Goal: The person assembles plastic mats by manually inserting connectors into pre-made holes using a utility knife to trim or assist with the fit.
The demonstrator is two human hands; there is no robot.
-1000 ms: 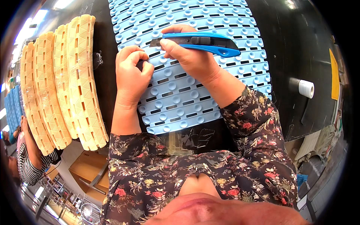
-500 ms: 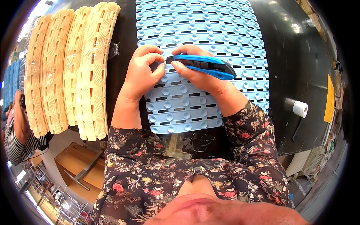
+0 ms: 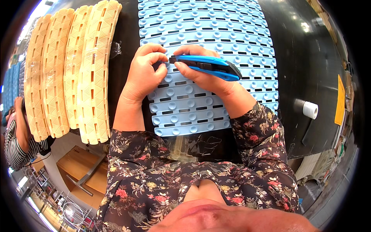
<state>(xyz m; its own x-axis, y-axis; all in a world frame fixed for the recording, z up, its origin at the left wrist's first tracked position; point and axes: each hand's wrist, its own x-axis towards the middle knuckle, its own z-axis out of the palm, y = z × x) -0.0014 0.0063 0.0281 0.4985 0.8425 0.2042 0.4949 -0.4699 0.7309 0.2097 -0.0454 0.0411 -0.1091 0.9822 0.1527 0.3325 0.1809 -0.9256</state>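
Note:
A light blue mat, with rows of suction cups and slots, lies cup side up in front of me. In my right hand is a blue and black utility knife; its tip points left toward my other hand. My left hand rests over the mat's left part, thumb and fingers curled together near a suction cup. Whatever those fingertips pinch is too small to make out. Both hands nearly meet at the tip of the knife.
Several yellow-orange patterned mats lie at the left. A white roll sits on the dark table at the right, near a yellow strip. A cardboard box stands below left. Another person's arm shows at the far left.
Both hands and the knife have shifted very slightly left and up. The grip on the knife is the same.

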